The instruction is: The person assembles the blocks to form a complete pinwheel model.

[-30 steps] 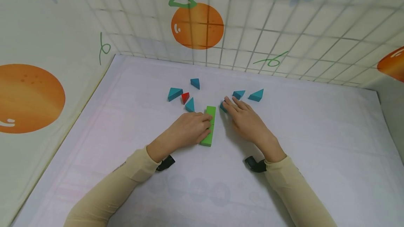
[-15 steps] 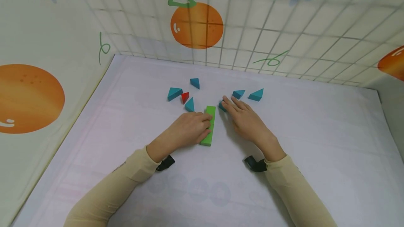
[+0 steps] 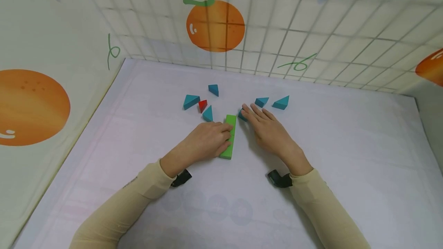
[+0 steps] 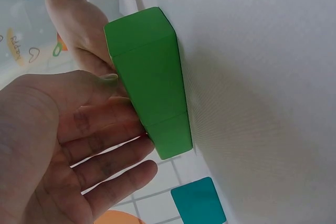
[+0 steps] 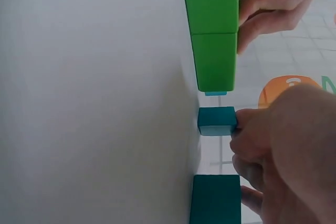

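Two green blocks (image 3: 226, 153) lie end to end on the white surface, a thin seam showing between them. My left hand (image 3: 207, 138) rests over their left side. In the left wrist view its fingers (image 4: 107, 142) touch the upper face of the green blocks, fairly straight and not wrapped round them. Just right of the far green block is a small blue wedge block (image 3: 241, 116), partly hidden under my right hand (image 3: 271, 131). The right fingers are stretched out, and in the right wrist view a fingertip presses on the top of this blue block (image 5: 216, 121).
Left of the green blocks lie a red wedge (image 3: 202, 105) and blue wedges (image 3: 191, 102). Another blue wedge (image 3: 214, 89) is farther back. Two more blue wedges, one nearer (image 3: 261, 102) and one outer (image 3: 281, 102), lie beyond the right fingers. A grid wall (image 3: 277, 30) stands behind.
My right hand has slid slightly left, and the blue wedge under its fingers has moved left with it, closer to the green blocks. The left hand and green blocks stay in place.
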`<state>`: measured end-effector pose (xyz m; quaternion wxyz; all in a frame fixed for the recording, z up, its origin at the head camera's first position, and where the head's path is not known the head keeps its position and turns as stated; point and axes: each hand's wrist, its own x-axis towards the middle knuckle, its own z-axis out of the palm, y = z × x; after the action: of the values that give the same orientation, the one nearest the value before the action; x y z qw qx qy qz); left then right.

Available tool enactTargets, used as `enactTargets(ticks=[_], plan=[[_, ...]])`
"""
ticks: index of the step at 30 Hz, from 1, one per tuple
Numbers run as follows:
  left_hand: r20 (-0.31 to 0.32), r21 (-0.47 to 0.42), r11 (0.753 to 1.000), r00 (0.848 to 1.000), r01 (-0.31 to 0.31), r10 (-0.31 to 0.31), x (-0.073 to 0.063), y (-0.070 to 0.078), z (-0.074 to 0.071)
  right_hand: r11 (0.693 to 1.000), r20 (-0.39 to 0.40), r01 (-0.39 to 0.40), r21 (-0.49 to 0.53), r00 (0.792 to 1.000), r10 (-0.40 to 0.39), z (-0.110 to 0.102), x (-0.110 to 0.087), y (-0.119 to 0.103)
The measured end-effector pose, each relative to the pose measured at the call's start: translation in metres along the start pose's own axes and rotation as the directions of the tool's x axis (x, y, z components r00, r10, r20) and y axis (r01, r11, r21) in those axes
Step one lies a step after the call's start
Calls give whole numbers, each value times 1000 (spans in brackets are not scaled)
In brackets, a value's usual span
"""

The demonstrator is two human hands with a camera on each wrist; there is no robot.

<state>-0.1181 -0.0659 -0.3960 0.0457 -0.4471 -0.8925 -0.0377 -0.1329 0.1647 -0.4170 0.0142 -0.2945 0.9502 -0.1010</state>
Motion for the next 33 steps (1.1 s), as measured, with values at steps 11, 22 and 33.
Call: enactTargets(ticks=[11, 22, 33], plan=[[23, -17, 1000, 1000, 8, -8, 0, 0, -1, 1000, -9, 11, 29, 1000, -10, 3, 2, -6], [17, -12, 1000, 1000, 0, 0, 0, -1, 0, 1000, -50, 21, 12, 999, -20, 3, 3, -9], [12, -19, 1000, 1000, -1, 2, 0, 0, -2, 999, -102, 26, -38, 994, -30, 3, 4, -13]])
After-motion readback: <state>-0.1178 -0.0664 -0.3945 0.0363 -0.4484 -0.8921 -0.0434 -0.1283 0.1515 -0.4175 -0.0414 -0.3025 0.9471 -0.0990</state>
